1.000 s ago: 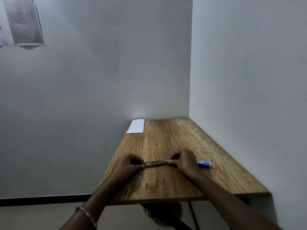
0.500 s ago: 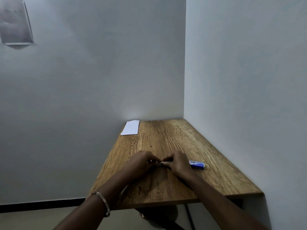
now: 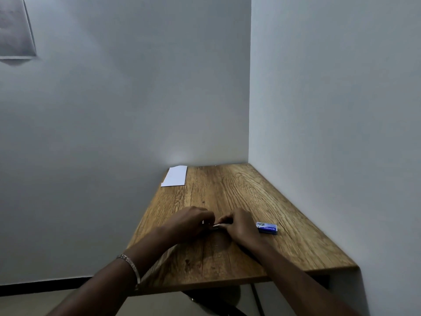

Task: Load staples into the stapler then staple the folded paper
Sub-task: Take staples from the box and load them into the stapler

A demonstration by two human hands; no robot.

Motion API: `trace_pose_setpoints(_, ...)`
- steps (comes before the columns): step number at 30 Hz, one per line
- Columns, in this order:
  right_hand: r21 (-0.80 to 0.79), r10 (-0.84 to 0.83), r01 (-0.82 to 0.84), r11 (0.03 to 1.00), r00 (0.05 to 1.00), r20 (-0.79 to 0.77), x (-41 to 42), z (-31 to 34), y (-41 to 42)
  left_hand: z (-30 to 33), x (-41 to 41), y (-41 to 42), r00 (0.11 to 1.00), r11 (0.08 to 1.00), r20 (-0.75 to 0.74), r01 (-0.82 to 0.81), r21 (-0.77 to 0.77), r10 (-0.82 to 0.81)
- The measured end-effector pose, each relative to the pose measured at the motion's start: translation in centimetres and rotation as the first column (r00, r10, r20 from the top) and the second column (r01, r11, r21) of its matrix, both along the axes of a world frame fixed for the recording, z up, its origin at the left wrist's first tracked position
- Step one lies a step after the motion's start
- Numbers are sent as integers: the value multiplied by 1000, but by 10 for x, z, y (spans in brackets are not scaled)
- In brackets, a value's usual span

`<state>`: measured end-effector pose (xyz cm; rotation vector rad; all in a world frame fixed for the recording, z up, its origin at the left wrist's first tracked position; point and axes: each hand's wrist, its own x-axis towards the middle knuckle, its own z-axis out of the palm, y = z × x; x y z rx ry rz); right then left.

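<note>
Both hands meet over the wooden table (image 3: 239,197); left hand (image 3: 190,221) and right hand (image 3: 240,224) pinch a small metal stapler (image 3: 216,225) between them. Blue staple box (image 3: 267,228) just right of the grip; folded paper (image 3: 175,176) well beyond it, far-left corner.

Grey walls (image 3: 136,99), wooden corner table (image 3: 284,224), dim light

Left hand (image 3: 190,221) and right hand (image 3: 240,224) drawn together since a second ago — the stapler (image 3: 216,225) between them now almost wholly covered.
</note>
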<state>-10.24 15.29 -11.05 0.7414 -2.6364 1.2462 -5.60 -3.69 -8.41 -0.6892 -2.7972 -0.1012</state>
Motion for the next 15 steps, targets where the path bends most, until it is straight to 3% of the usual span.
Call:
trace_pose_setpoints(4, 12, -24, 24, 1000, 1000, 3, -1, -1, 0, 4, -1, -3, 1000, 999, 0, -11, 35, 11)
trace_pose_setpoints(10, 14, -19, 19, 1000, 1000, 5, -1, 0, 0, -15, 5, -12, 985, 904, -71, -114, 413, 156)
trace_pose_setpoints(15, 33, -16, 16, 999, 1000, -11, 0, 2, 1, -22, 12, -10, 976, 893, -128, -105, 437, 177)
